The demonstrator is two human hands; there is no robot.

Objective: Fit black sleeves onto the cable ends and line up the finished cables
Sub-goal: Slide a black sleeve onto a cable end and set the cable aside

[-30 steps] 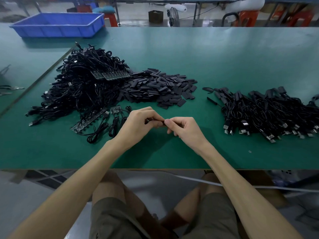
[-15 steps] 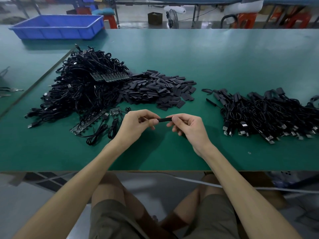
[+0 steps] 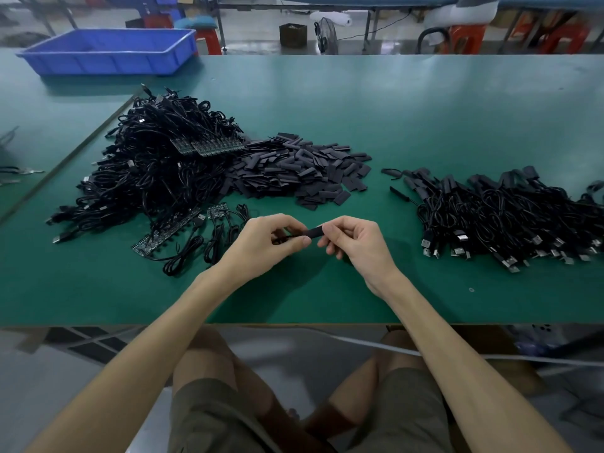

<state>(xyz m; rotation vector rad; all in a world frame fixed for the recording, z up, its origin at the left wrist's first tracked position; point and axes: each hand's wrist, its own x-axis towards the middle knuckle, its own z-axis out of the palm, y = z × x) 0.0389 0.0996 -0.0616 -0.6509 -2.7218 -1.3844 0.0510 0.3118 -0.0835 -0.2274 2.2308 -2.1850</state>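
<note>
Black sleeve (image 3: pixel 312 231) is held just above the bench (image 3: pixel 425 109), near its front edge, between the two hands. Its right end is pinched by the fingers (image 3: pixel 327 231) of the right hand (image 3: pixel 356 245). At its left mouth a thin cable end (image 3: pixel 283 237) is pinched by the left hand (image 3: pixel 261 246).

Change noted: a second ago the hands were closed up together and the sleeve was almost hidden. Now they are drawn slightly apart and most of its length is exposed. The cable end is judged to be entered and under seating; depth cannot be told.

Outward: a heap of loose sleeves (image 3: pixel 294 168) is seen behind the hands, and a tangled pile of unsleeved cables (image 3: pixel 157 171) to the left. Finished cables (image 3: pixel 506 220) are laid side by side at right, plugs toward the front edge. This cable is judged due there next.
</note>
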